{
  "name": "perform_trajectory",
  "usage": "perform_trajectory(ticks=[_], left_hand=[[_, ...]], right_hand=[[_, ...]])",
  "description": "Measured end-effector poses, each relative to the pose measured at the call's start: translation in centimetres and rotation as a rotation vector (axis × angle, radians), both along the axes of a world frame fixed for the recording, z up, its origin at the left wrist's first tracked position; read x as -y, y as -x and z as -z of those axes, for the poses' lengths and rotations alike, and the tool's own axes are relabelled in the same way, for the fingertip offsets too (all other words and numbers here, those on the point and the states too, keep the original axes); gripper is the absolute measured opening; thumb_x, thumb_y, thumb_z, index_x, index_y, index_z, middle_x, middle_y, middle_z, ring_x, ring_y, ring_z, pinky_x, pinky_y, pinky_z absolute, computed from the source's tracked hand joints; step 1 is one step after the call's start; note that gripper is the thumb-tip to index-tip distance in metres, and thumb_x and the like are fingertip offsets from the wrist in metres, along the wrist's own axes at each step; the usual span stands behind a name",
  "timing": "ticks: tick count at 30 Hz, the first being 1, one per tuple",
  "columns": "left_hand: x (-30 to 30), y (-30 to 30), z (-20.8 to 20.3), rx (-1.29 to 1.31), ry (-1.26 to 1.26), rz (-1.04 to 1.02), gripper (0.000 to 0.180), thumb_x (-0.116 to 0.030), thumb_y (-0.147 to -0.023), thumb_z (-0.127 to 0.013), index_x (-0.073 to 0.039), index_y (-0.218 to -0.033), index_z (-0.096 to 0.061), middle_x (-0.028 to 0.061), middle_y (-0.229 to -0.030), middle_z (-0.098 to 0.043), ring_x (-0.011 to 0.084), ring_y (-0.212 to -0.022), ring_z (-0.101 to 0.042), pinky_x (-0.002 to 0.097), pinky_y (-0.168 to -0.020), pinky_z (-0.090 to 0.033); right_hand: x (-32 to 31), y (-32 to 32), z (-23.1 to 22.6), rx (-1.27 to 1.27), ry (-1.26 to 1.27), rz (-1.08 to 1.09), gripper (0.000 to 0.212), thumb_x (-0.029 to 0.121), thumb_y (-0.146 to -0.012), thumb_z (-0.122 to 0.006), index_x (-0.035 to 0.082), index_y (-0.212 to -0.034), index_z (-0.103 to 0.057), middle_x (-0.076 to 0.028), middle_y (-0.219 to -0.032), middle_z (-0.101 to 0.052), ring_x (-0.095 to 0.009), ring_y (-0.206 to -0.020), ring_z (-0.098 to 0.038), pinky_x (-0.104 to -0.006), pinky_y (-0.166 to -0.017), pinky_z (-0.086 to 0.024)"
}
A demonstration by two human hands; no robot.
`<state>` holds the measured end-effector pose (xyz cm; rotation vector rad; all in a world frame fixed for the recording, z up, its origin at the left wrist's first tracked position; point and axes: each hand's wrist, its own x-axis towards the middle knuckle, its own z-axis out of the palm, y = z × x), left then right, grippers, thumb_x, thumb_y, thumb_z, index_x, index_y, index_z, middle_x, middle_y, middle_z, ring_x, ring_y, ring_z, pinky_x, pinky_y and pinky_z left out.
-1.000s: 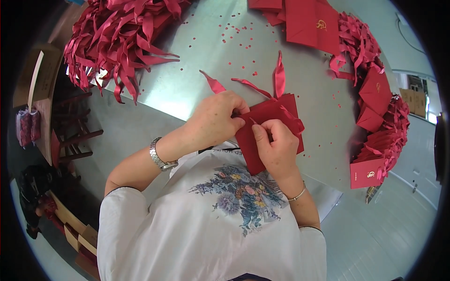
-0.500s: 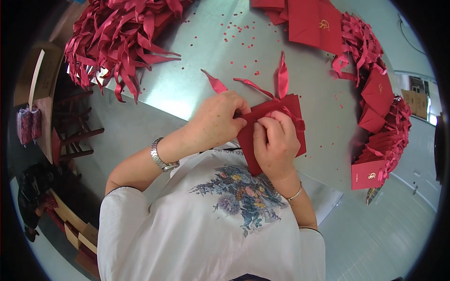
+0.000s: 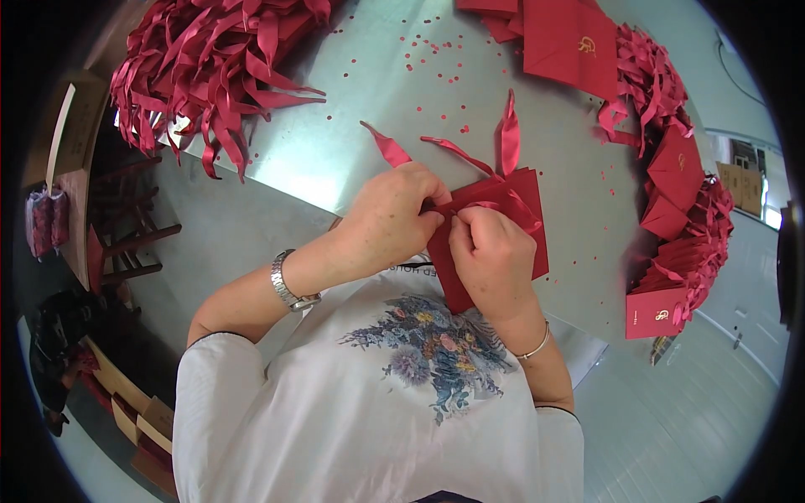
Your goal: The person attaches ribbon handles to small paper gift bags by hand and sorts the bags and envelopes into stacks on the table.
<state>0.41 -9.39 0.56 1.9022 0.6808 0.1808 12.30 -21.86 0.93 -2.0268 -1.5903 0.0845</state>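
A small red paper bag [image 3: 525, 186] lies tilted in front of my body at the table's edge. Red satin ribbons [image 3: 509, 138] stick out beyond its far edge, and one strip loops across its face toward my right fingertips. My left hand [image 3: 392, 211] is closed on the bag's left edge, thumb against forefinger. Beside it, my right hand [image 3: 496, 258] pinches the ribbon over the bag's face, its fingers curled. The two sets of fingertips nearly meet, and the exact spot they grip is partly hidden.
A large heap of ribboned red bags [image 3: 210, 80] fills the table's far left. More red bags [image 3: 570, 50] lie at the far right, with a row of ribboned bags [image 3: 683, 243] along the right edge. Red paper dots [image 3: 432, 59] are scattered on the metal table [image 3: 369, 92]. Wooden stools [image 3: 138, 235] stand left.
My right hand has drawn slightly left and its fingers have curled tighter, pulling the ribbon strip across the bag. My left hand keeps its place.
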Motion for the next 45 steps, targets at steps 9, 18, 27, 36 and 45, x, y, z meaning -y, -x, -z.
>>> perform_trajectory(ticks=[9, 18, 27, 36, 45], left_hand=[[0.1, -0.5, 0.3, 0.098, -0.149, -0.042, 0.013, 0.002, -0.076, -0.063, 0.001, -0.089, -0.063, 0.0149, -0.089, -0.061, 0.0312, -0.079, -0.062, 0.0373, -0.07, -0.051], [-0.6, -0.1, 0.4, 0.055, -0.067, 0.101, 0.016, 0.002, -0.077, -0.063, 0.0, -0.093, -0.064, 0.0133, -0.091, -0.061, 0.029, -0.084, -0.062, 0.0365, -0.075, -0.051], [-0.6, -0.3, 0.2, 0.016, -0.093, 0.136, 0.011, -0.001, -0.079, -0.065, 0.0, -0.089, -0.064, 0.0113, -0.091, -0.061, 0.028, -0.086, -0.062, 0.0367, -0.076, -0.05], [-0.4, -0.2, 0.4, 0.023, -0.058, 0.08, 0.01, -0.002, -0.079, -0.065, 0.001, -0.088, -0.064, 0.0121, -0.086, -0.063, 0.0285, -0.081, -0.063, 0.0363, -0.072, -0.05], [-0.8, 0.0, 0.5, 0.04, -0.073, 0.063, 0.011, -0.001, -0.076, -0.065, 0.001, -0.087, -0.064, 0.0138, -0.086, -0.064, 0.0305, -0.081, -0.063, 0.0379, -0.07, -0.051]], right_hand=[[-1.4, -0.5, -1.0, 0.276, 0.116, -0.132, 0.014, 0.004, -0.075, -0.061, 0.007, -0.071, -0.048, -0.008, -0.065, -0.054, -0.024, -0.059, -0.061, -0.0324, -0.052, -0.052], [0.4, -0.6, -0.8, -0.096, 0.117, 0.031, 0.009, 0.007, -0.081, -0.068, 0.005, -0.086, -0.061, -0.011, -0.081, -0.063, -0.029, -0.071, -0.063, -0.0366, -0.059, -0.05], [1.7, -0.2, -1.0, -0.006, -0.042, -0.036, 0.012, 0.006, -0.08, -0.07, 0.003, -0.088, -0.06, -0.009, -0.079, -0.063, -0.028, -0.067, -0.059, -0.036, -0.062, -0.049], [0.4, 0.1, -0.5, -0.292, 0.047, 0.11, 0.007, 0.007, -0.081, -0.069, 0.005, -0.081, -0.062, -0.01, -0.07, -0.064, -0.028, -0.06, -0.061, -0.0369, -0.054, -0.049], [-1.3, 0.1, -1.2, -0.28, 0.196, 0.141, 0.01, 0.009, -0.08, -0.067, 0.004, -0.076, -0.059, -0.01, -0.067, -0.063, -0.027, -0.06, -0.064, -0.0374, -0.053, -0.05]])
